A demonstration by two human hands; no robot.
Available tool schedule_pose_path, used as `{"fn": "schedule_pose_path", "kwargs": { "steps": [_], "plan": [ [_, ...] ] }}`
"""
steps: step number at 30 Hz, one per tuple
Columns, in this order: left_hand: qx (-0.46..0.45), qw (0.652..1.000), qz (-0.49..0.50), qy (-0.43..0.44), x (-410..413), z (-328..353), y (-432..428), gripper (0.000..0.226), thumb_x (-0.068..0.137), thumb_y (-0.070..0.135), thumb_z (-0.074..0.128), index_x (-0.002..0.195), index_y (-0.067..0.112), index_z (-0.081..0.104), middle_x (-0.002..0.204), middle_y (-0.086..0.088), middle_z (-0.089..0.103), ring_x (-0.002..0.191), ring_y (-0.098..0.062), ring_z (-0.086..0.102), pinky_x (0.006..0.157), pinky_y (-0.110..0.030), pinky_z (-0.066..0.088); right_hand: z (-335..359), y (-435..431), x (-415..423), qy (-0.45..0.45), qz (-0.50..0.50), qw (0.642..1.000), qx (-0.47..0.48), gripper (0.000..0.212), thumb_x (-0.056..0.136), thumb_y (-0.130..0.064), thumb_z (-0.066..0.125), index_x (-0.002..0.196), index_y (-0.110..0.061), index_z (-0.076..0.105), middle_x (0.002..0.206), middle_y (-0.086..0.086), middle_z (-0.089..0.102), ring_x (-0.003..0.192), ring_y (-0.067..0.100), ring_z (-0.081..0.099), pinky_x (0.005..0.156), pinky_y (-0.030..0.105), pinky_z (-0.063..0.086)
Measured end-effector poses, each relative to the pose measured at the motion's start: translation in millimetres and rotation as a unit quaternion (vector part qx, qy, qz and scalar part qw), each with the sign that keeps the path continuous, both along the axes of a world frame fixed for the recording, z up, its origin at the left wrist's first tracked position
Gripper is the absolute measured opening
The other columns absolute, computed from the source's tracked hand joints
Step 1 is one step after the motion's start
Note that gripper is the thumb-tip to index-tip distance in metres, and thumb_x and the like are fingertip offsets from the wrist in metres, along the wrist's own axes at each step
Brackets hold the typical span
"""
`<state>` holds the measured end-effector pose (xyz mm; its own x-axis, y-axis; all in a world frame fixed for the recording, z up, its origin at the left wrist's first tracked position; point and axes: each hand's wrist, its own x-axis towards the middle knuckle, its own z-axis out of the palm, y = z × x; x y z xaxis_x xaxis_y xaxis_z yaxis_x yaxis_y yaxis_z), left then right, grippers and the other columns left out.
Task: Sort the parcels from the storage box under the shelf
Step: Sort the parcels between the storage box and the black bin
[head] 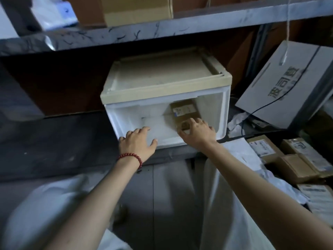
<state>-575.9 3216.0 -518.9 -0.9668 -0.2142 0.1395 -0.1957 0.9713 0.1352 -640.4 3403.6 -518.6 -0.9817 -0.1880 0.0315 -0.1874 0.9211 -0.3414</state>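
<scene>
Reaching into storage box [165,91]: white plastic body, beige top, front open, sitting on a dark low surface [54,141] under the scuffed grey shelf [162,27]. Dim room, grey tiled floor [171,195] in the near field.

Parcel [183,110]: brown carton inside the box, right side, lying at an angle. White shipping label on top, print too small to read.

Right grip [196,130]: fingers curled over the parcel's near end, holding it.
Left grip [138,141]: fingers spread and relaxed, holding nothing, resting on the box's near left edge. Red bead bracelet [131,157] on that wrist.

Right of the box: tilted grey carton [281,83] printed 波司登, black cable [252,112] running across it. Near right: pile of small brown parcels [295,166] with white labels, unreadable, among white poly bags [234,159]. Taped cardboard box [137,9] on the shelf above.
</scene>
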Motion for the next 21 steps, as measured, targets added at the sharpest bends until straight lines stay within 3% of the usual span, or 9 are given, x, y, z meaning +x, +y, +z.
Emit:
{"fn": "schedule_pose_path", "kwargs": {
  "steps": [9,18,21],
  "plan": [
    [-0.02,0.999,-0.007,-0.049,-36,-48,-20,0.055,0.091,0.054,0.04,0.14,0.027,0.037,0.13,0.001,0.056,0.118,-0.024,0.05,0.092,-0.041,0.039,-40,-13,-44,-0.02,0.004,0.999,0.039,0.068,0.09,-0.062,0.043,0.141,-0.018,0.035,0.143,0.007,0.039,0.132,0.027,0.036,0.1,0.042,0.035],
    [-0.118,0.987,-0.102,-0.046,-152,-74,-7,0.05,0.093,0.045,0.042,0.137,0.022,0.039,0.133,-0.004,0.052,0.121,-0.026,0.047,0.097,-0.043,0.035,-79,-11,-128,-0.008,-0.022,0.997,0.067,0.065,0.09,-0.057,0.048,0.139,-0.017,0.036,0.14,0.01,0.039,0.126,0.032,0.041,0.097,0.041,0.039],
    [-0.104,0.988,-0.095,-0.064,-185,-93,-6,0.051,0.093,0.044,0.042,0.138,0.02,0.038,0.134,-0.006,0.052,0.121,-0.028,0.046,0.097,-0.045,0.035,-97,-6,-156,-0.015,-0.041,0.998,0.051,0.059,0.09,-0.053,0.05,0.136,-0.017,0.038,0.14,0.01,0.038,0.125,0.032,0.041,0.094,0.041,0.041]
  ]
}}
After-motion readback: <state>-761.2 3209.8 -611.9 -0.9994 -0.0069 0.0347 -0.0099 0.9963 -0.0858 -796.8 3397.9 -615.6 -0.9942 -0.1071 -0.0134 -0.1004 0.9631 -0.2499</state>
